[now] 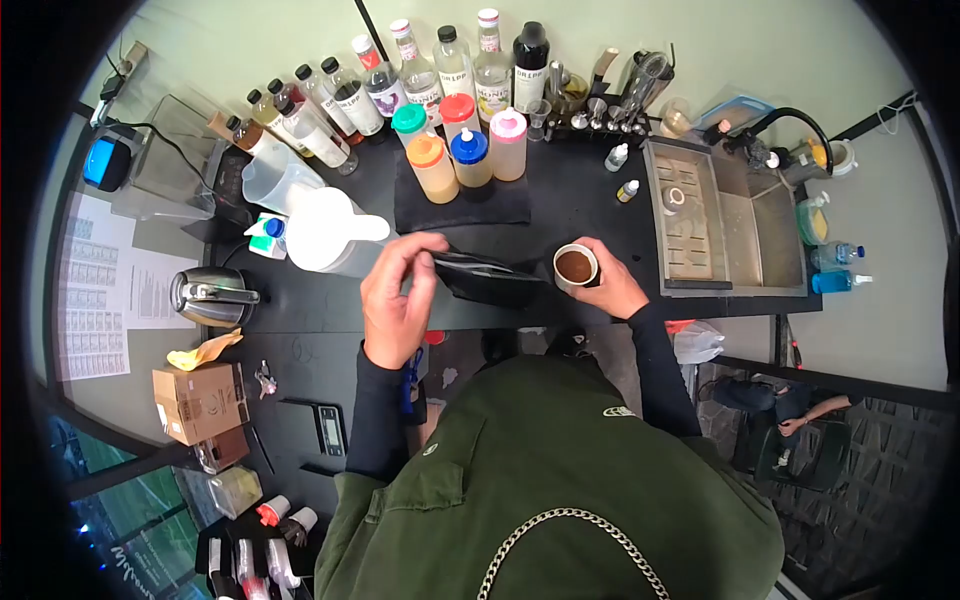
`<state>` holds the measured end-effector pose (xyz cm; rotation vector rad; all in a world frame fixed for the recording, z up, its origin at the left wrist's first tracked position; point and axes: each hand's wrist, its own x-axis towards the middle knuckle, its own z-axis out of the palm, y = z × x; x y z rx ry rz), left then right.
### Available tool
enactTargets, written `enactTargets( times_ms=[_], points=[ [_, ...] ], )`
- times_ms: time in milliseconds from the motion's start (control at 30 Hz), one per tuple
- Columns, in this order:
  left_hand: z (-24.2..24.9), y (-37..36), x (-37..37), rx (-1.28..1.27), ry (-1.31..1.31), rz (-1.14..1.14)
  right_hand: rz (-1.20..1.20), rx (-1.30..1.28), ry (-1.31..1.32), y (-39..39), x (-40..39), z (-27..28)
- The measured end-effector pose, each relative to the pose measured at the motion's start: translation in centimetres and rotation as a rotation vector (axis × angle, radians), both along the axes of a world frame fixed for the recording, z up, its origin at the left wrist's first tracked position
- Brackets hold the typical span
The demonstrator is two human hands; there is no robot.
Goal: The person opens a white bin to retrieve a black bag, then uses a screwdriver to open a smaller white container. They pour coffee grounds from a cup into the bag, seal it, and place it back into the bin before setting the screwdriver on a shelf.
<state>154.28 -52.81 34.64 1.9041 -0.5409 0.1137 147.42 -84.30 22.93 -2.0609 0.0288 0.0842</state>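
Note:
A black pouch [490, 283] hangs by its upper edge from the closed fingers of my left hand [396, 300]. Its top edge shows a thin pale line, and its contents are hidden. My right hand [612, 287] is wrapped round a small paper cup [562, 284] with brown contents that look like powder. The cup is upright, just right of the pouch, at the counter's front edge. Beyond my left hand stands a white lidded pitcher [325, 232]. On a dark mat [505, 208] behind the pouch are several squeeze bottles [432, 172] with coloured caps.
Syrup bottles [493, 80] line the wall. A sink [770, 225] is at right, bar tools [600, 112] behind. A kettle [212, 296], cardboard box [203, 402] and scale [329, 430] lie left. A seated person [790, 410] is at lower right.

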Motion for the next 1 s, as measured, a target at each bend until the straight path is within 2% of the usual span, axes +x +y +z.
enactTargets(
  times_ms=[33,100,133,167,233,267,300,367,433,500,567,767,800,900,1000],
  points=[
    [-0.5,-0.4,-0.2,0.013,0.007,0.005,0.003,-0.084,-0.051,-0.2,0.0,-1.5],
    [-1.7,-1.3,-0.6,-0.064,-0.197,0.141,0.009,-0.131,-0.018,-0.4,-0.1,-3.9],
    [-2.4,-1.7,-1.3,-0.018,-0.252,0.206,0.015,-0.191,0.008,-0.3,-0.2,-4.8],
    [-1.5,-2.5,-2.1,0.159,-0.420,0.324,0.028,-0.253,0.031,0.0,-0.1,-5.2],
    [-2.8,-3.7,-3.4,0.155,-0.630,0.505,0.104,-0.305,0.039,-0.4,0.1,-4.1],
    [-3.2,-3.8,-4.6,0.175,-0.636,0.533,0.103,-0.290,-0.087,-0.6,0.4,-2.2],
    [-3.7,-3.6,-5.3,0.190,-0.624,0.467,0.101,-0.270,-0.213,-0.9,0.9,-0.2],
    [-3.3,-4.0,-5.9,0.330,-0.602,0.309,0.112,0.132,-0.043,-1.0,2.6,5.0],
    [-2.5,-4.9,-5.8,0.383,-0.576,0.291,0.305,0.371,-0.052,-0.2,4.7,10.0],
    [-2.2,-5.2,-5.7,0.414,-0.591,0.308,0.358,0.332,-0.160,2.8,6.1,13.4],
    [-1.9,-5.5,-5.5,0.448,-0.578,0.296,0.562,0.151,-0.118,5.1,7.7,15.0],
    [-0.9,-4.4,-4.9,0.486,-0.618,0.343,0.596,-0.333,-0.364,8.3,8.5,16.0],
    [-0.9,-4.0,-4.9,0.548,-0.593,0.280,0.545,-0.391,-0.395,8.6,8.4,16.0],
    [-0.9,-3.8,-4.5,0.607,-0.555,0.176,0.572,-0.468,-0.421,8.4,8.8,16.8],
    [-1.3,-3.8,-3.8,0.504,-0.701,0.154,0.588,-0.406,-0.335,8.1,8.9,17.0]
  ],
)
